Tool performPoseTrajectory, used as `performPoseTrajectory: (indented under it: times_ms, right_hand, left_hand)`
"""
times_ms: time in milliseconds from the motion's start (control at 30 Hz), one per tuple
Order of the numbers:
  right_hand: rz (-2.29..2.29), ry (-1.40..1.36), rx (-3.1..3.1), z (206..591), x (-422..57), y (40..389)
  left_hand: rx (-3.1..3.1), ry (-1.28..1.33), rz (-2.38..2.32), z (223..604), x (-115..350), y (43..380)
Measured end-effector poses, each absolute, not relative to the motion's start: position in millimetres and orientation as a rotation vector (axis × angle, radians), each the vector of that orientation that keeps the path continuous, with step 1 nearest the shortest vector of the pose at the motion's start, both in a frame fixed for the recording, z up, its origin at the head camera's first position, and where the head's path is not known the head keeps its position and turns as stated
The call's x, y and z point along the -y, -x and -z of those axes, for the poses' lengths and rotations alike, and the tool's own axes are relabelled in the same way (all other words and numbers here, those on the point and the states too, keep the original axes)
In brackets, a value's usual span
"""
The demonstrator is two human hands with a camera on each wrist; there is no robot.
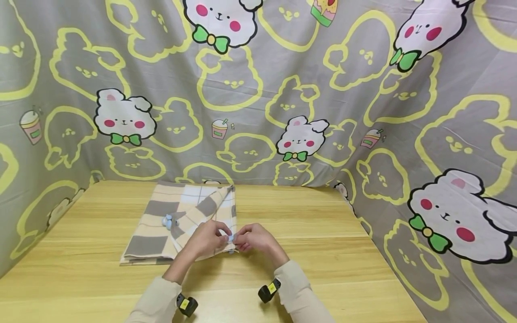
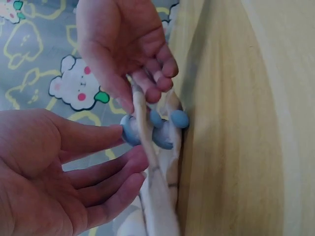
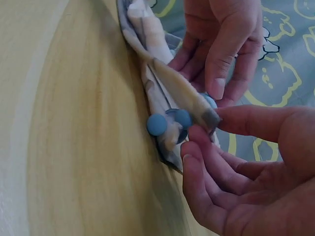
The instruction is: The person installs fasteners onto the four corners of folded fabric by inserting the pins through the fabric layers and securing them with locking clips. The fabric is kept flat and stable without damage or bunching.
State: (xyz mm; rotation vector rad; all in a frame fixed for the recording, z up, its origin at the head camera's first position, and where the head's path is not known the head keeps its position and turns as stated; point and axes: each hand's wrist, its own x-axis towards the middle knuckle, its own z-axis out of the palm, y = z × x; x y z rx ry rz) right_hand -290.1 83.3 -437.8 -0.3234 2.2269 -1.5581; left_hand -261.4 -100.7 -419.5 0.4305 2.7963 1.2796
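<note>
A checked cloth [image 1: 155, 207] in beige, grey and white lies folded on the table, one flap turned back. At its near right corner, my left hand [image 1: 208, 238] pinches a blue clip [image 2: 129, 131] against the cloth edge. My right hand [image 1: 255, 237] pinches the cloth's corner between thumb and fingers, right beside the clip. Round blue knobs [image 3: 156, 125] stick out from the inner side of the edges, seen in both wrist views. Another light-blue clip piece [image 1: 167, 221] rests on top of the cloth, left of my hands.
The wooden table [image 1: 307, 251] extends around the cloth. A grey curtain [image 1: 238, 121] printed with cartoon figures stands behind the table and along its sides. Black wrist cameras [image 1: 187, 305] are strapped to both sleeves.
</note>
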Motion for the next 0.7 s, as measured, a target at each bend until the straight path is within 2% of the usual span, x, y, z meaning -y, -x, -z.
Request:
performPoseTrajectory:
  times_ms: [300,700]
  right_hand:
    - [1.611,0.228,-2.315,436.2,-78.3,289.1]
    - [1.543,0.259,-2.367,441.0,-75.3,289.4]
  left_hand:
    - [-2.834,-0.444,-1.268,420.8,97.0,260.9]
    - [-2.756,-0.486,-1.238,417.9,105.0,262.3]
